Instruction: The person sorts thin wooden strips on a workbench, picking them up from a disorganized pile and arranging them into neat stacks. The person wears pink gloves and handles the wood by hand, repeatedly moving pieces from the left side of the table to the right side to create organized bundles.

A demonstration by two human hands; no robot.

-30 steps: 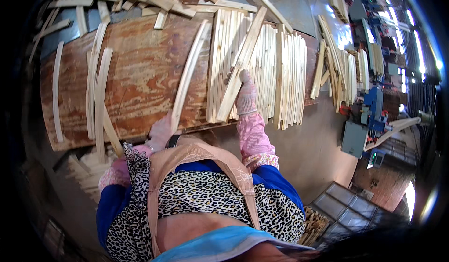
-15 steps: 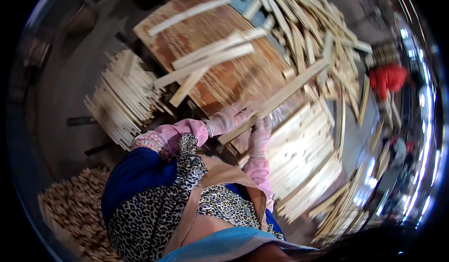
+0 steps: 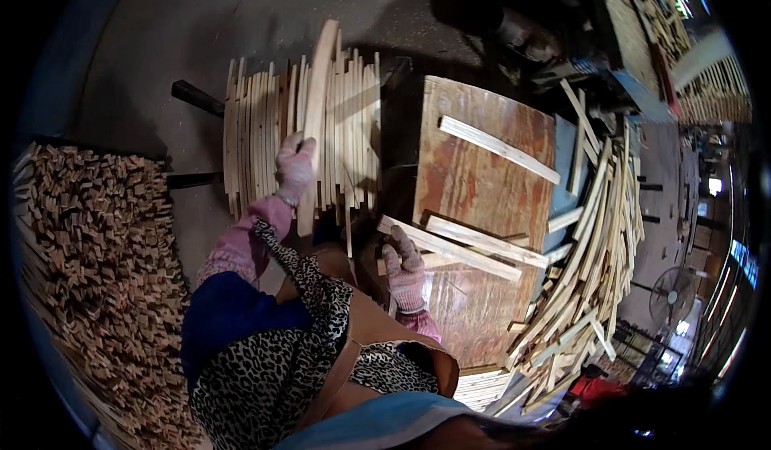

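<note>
My left hand (image 3: 295,167), in a pale knitted glove, grips a long wooden strip (image 3: 321,80) near its lower part. That strip stands out over a stack of wooden strips (image 3: 261,128) laid side by side. My right hand (image 3: 405,273), gloved too, has its fingers apart and holds nothing. It is at the near left edge of a worn plywood board (image 3: 482,177), beside a few crossed strips (image 3: 454,251). One more loose strip (image 3: 499,149) lies farther up the board.
A heaped pile of wooden strips (image 3: 590,249) lies right of the board. Many stacked strip ends (image 3: 96,289) fill the left side. Dark bars (image 3: 197,98) stick out beside the strip stack. At the far right are a fan (image 3: 673,293) and a red garment (image 3: 598,390).
My view has turned left. The strip that was over the board near both hands has swung over the left stack in my left hand. My right hand has come off it.
</note>
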